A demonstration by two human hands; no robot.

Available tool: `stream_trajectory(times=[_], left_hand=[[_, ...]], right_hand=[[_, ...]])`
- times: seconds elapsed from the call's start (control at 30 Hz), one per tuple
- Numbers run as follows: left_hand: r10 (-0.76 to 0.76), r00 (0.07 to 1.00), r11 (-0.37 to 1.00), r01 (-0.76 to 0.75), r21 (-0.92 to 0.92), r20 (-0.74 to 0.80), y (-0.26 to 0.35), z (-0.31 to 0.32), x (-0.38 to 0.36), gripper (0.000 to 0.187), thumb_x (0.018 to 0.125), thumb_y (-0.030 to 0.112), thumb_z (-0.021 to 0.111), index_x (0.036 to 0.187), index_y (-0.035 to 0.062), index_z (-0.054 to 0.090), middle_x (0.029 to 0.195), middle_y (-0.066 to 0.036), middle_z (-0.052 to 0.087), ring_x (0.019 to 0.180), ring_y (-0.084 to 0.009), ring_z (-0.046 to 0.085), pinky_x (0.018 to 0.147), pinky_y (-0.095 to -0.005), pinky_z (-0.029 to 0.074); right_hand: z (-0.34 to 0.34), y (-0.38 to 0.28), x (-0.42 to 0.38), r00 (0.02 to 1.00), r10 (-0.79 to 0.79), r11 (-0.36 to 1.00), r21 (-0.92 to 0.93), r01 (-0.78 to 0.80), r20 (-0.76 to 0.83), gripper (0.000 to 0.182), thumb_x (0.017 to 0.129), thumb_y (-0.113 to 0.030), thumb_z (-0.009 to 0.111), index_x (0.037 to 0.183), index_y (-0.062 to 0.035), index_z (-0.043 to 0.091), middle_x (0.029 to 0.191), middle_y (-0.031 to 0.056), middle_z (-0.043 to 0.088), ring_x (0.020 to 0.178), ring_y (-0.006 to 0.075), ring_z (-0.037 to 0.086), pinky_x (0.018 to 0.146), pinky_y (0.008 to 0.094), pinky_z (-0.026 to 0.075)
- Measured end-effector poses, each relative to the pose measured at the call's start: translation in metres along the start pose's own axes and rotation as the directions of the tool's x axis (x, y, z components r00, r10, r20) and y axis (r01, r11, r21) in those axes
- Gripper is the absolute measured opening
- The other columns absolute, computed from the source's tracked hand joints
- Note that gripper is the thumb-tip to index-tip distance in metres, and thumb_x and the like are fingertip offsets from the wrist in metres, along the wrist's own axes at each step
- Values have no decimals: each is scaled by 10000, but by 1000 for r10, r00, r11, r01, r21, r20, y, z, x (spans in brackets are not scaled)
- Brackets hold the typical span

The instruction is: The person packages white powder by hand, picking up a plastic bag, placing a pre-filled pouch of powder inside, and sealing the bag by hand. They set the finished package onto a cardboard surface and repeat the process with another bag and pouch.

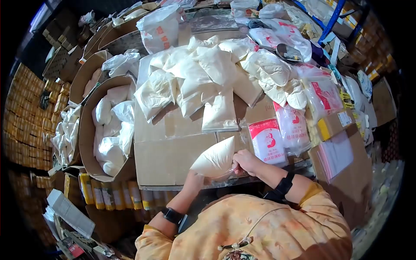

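Both hands hold one small clear bag of white powder [215, 159] just above the near edge of the flattened cardboard [173, 151] that covers the table. The left hand [193, 180] cups the bag from below, fingers closed around its base. The right hand [245, 162] pinches the bag's open mouth shut at the side. The step in hand looks like closing or sealing the filled bag; the next move would call for keeping the mouth pinched and the bag tilted up so no powder spills.

Beyond the bag, across the cardboard, lies a heap of filled bags [203, 73], several overlapping. Right of the bag, a stack of empty printed bags [269, 141] with red labels rests on the cardboard, near the right hand. Left of the cardboard, an open box [108, 130] holds more filled bags. The heap crowds the far half of the cardboard, leaving only the near strip bare.
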State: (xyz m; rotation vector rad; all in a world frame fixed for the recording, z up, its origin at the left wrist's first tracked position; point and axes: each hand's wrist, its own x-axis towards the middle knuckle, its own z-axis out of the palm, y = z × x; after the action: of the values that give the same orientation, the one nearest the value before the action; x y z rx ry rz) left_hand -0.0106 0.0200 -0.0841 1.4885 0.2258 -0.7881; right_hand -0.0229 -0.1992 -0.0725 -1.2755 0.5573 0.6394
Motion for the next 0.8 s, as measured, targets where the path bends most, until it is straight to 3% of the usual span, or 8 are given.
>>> stream_trajectory(times=[0.17, 0.3, 0.4, 0.43, 0.47, 0.57, 0.7, 0.8], left_hand=[[91, 993, 986, -80, -149, 70, 52, -3, -16, 249, 811, 46, 447, 1029, -13, 551, 779, -94, 601, 674, -164, 584, 621, -282, 472], [582, 813, 806, -577, -133, -3, 61, -2, -20, 255, 780, 3, 492, 1025, -7, 559, 844, -75, 605, 842, -174, 576, 732, -301, 456], [530, 837, 729, -531, 432, 135, 44, -7, -2, 277, 759, -17, 509, 1030, 8, 563, 835, -83, 612, 803, -153, 579, 703, -304, 459], [276, 950, 860, -313, 403, 148, 41, -10, 4, 248, 759, 0, 522, 1000, 27, 577, 840, -123, 621, 767, -193, 604, 676, -333, 468], [366, 920, 640, -358, 679, 139, 26, -15, 16, 140, 784, 68, 524, 907, 29, 579, 799, -157, 617, 716, -263, 614, 638, -369, 472], [297, 952, 624, -249, 740, 70, 4, -8, 31, 132, 812, 164, 515, 814, 35, 539, 706, -165, 598, 670, -311, 606, 609, -400, 465], [236, 972, 721, -170, 672, -8, -34, -2, 48, 155, 813, 184, 502, 780, 34, 524, 665, -158, 585, 643, -311, 610, 590, -409, 458], [246, 969, 692, -175, 700, -1, -46, -6, 56, 151, 793, 184, 507, 770, 36, 528, 680, -176, 585, 666, -344, 596, 599, -429, 456]], right_hand=[[-3, -11, -43, 1000, 6, 997, 78, -4, -31, 149, 836, -103, 441, 816, 7, 538, 643, 85, 559, 507, 174, 553, 475, 284, 453], [9, -3, -64, 710, -703, 675, -279, 683, 36, 179, 827, -36, 458, 956, 13, 572, 734, 84, 607, 611, 172, 593, 553, 290, 468], [-14, 8, -31, 865, -497, 773, -492, 401, -75, 167, 818, -28, 457, 908, 16, 591, 702, 98, 604, 622, 163, 599, 565, 305, 475], [-9, 15, -17, 830, -535, 845, -83, 529, -159, 163, 807, -82, 475, 847, 12, 602, 659, 112, 605, 621, 163, 608, 556, 313, 472], [-13, 15, -5, 861, -488, 866, -197, 459, -140, 169, 800, -100, 482, 832, 12, 604, 650, 117, 605, 625, 174, 611, 560, 313, 472], [-22, 35, 12, 940, -304, 860, -470, 201, -154, 219, 769, -176, 513, 783, 21, 609, 661, 172, 612, 670, 274, 622, 614, 353, 477], [-26, 47, 32, 906, -406, 579, -801, 153, -120, 209, 736, -184, 551, 806, 11, 576, 798, 216, 617, 771, 384, 587, 704, 432, 458], [-29, 54, 49, 862, -490, 575, -792, 205, -132, 251, 741, -197, 561, 905, -8, 532, 862, 224, 605, 819, 391, 576, 727, 433, 453]])
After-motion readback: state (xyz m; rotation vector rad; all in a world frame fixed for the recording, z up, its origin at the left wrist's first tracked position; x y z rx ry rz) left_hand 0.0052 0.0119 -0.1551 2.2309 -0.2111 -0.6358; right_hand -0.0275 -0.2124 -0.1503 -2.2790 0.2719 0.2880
